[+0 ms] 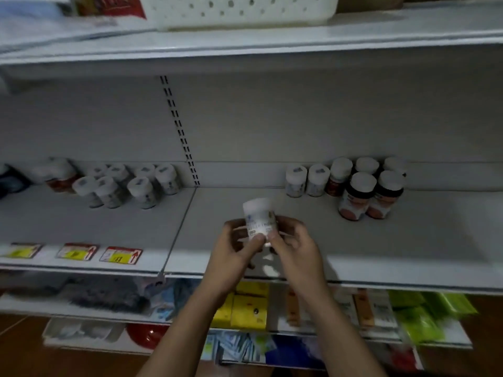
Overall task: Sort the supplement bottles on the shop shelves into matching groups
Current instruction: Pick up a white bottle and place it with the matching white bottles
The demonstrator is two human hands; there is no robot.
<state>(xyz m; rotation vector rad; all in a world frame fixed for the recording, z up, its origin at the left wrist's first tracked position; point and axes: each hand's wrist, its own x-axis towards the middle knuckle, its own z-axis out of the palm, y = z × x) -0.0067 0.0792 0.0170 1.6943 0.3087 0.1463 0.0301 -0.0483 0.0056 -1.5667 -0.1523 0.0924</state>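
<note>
Sorting looks partly done: a white-bottle cluster (122, 183) stands at the left of the middle shelf (422, 235), while a stray white pair (306, 179) sits against the dark bottles (370, 191) at the right (a mixed group, by the look of it). The left grip (231, 251) and right grip (294, 243) both pinch the held bottle (260, 216) above the shelf's front. The white basket (272, 12) up top hides its contents.

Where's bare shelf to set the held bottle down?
The bottle fits on bare shelf between the left white cluster and the right group; also right of the dark bottles. Crowded: both clusters, toward the back.
</note>
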